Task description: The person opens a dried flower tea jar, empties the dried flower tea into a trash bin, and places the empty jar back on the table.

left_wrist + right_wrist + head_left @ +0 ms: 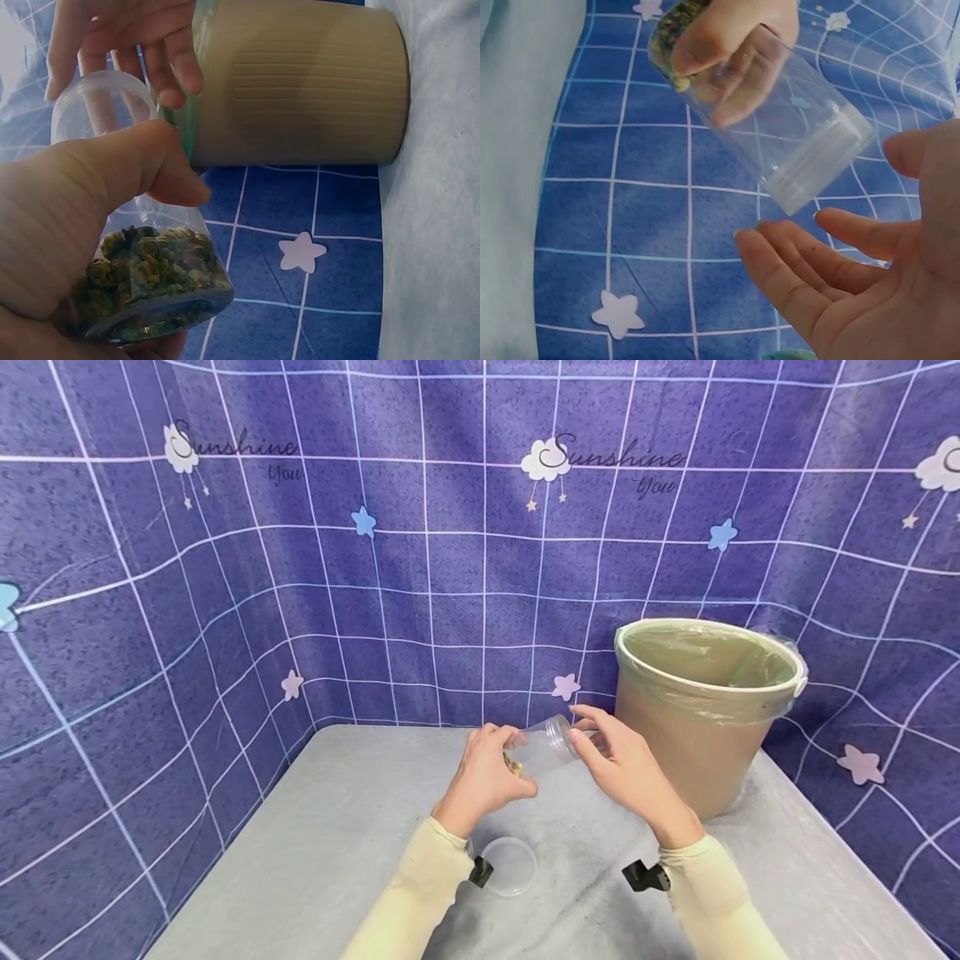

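My left hand grips a clear plastic jar around its bottom end, above the table. The jar is tilted, its uncapped threaded mouth pointing up and to the right. Dried green and yellowish flower buds are gathered at the jar's bottom, as the left wrist view shows. My right hand is held palm up beside the mouth, fingers spread and relaxed, with nothing in it. In the right wrist view its fingertips are just off the jar's rim.
A clear round lid lies on the grey tabletop below the hands. To the right stands a tan bin lined with a greenish plastic bag. A blue-purple gridded curtain hangs behind and at both sides.
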### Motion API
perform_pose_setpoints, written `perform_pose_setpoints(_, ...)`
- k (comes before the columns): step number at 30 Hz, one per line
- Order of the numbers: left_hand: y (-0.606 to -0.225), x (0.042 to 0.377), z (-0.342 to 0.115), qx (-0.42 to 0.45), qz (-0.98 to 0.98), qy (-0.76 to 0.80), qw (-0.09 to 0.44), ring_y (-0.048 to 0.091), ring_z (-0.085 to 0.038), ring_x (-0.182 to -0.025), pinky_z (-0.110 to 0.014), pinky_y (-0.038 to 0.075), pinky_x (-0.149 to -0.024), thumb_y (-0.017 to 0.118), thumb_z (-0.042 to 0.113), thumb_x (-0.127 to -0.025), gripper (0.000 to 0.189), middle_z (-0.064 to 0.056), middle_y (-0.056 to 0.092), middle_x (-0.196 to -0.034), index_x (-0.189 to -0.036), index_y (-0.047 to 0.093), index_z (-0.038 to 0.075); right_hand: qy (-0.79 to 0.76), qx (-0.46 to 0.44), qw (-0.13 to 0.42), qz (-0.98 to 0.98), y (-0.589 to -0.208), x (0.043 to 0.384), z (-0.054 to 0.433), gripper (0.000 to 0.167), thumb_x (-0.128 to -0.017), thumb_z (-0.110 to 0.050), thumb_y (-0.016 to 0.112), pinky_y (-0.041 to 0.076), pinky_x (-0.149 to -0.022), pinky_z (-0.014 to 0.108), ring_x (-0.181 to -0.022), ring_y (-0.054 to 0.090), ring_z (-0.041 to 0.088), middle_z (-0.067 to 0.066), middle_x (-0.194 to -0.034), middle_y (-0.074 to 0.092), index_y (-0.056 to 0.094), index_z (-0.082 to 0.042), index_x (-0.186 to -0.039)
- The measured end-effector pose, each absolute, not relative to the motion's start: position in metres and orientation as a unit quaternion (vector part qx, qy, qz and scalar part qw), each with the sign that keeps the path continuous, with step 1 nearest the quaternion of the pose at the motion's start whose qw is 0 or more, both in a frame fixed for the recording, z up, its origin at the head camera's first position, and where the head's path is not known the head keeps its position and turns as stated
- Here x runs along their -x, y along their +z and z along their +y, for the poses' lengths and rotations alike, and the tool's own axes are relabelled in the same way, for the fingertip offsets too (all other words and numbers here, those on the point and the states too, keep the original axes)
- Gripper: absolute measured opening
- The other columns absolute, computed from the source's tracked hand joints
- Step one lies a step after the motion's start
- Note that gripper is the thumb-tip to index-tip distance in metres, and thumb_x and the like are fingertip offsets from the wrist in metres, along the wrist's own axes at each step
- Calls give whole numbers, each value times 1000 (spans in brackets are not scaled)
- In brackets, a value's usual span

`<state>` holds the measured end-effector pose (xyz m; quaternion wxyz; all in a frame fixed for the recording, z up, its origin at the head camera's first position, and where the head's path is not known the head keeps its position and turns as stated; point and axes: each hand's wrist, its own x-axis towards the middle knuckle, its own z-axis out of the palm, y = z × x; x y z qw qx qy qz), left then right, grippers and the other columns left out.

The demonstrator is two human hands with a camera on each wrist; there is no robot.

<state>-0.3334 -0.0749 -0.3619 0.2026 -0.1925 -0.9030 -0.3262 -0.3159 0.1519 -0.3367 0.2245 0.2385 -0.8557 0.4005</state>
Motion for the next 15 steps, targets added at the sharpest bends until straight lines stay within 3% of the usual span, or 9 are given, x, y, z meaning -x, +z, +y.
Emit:
perform_pose_setpoints(10, -364, 330, -70, 227, -904, -300, 205, 57, -23, -105, -37, 50, -91, 87, 18, -58, 54, -2, 66, -109, -108, 69, 14, 397, -207, 235, -863, -347, 320, 141, 27, -105, -40, 56, 51, -72, 36, -80, 63, 17, 1, -94, 71, 65, -18, -118)
perform_pose_setpoints(15, -367, 330, -67, 247, -895, -284, 240, 61, -23, -103, -37, 52, -91, 87, 18, -56, 55, -3, 69, -107, -108, 69, 12, 379, -154, 242, -880, -349, 320, 139, 35, -106, -48, 51, 46, -67, 34, -72, 57, 16, -1, -80, 64, 64, -16, -106)
